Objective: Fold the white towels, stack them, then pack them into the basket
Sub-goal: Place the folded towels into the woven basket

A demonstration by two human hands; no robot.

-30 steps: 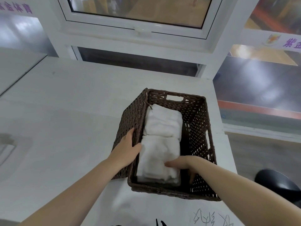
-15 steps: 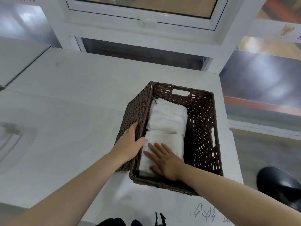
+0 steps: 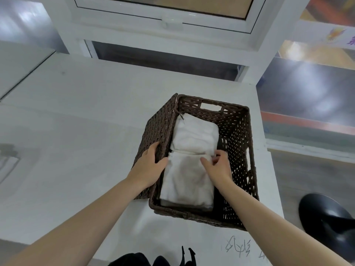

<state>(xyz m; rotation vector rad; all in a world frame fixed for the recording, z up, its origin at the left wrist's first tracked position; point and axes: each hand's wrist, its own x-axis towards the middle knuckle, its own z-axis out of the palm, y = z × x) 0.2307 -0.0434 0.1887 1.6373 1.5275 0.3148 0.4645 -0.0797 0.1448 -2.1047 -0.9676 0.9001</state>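
Head view, left to right: my left hand (image 3: pixel 148 166) grips the basket (image 3: pixel 238 135) wall; folded towels (image 3: pixel 189 164) lie packed inside against it; my right hand (image 3: pixel 218 167) pinches their edge. Packing looks nearly finished; only tidying remains.

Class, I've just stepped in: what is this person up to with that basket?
A person is packing folded white towels into a brown wicker basket on a white table. Two piles lie along the basket's left side: a far towel pile and a near towel pile. The left hand holds the basket's left wall; the right hand pinches a towel corner where the piles meet.
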